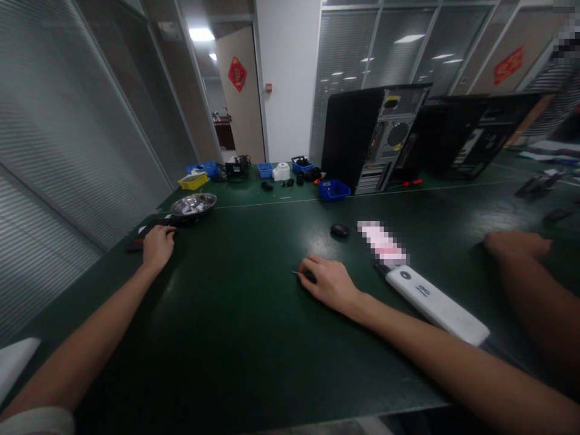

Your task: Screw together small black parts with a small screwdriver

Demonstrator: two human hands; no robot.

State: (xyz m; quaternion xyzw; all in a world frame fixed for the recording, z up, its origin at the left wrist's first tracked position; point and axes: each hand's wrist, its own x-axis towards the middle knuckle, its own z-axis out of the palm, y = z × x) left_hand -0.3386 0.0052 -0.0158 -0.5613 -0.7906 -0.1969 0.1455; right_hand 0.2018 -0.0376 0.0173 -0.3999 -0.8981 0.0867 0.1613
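My left hand (158,243) reaches far left on the green table (235,338), its fingers curled on a flat dark object with a red part (135,243), just in front of a metal bowl (194,204). Near the table's middle, my right hand (330,283) lies knuckles up and closed over a small dark thing (302,275) whose thin tip pokes out to the left. I cannot make out what it is. A small black oval object (339,230) lies just beyond that hand. A long white device (435,304) rests to its right.
Another person's hand (516,244) and forearm rest on the table at the far right. Two open black computer cases (376,139) stand at the back. Blue bins (333,190), a yellow tray (193,180) and small parts line the far edge. Glass partitions close the left side.
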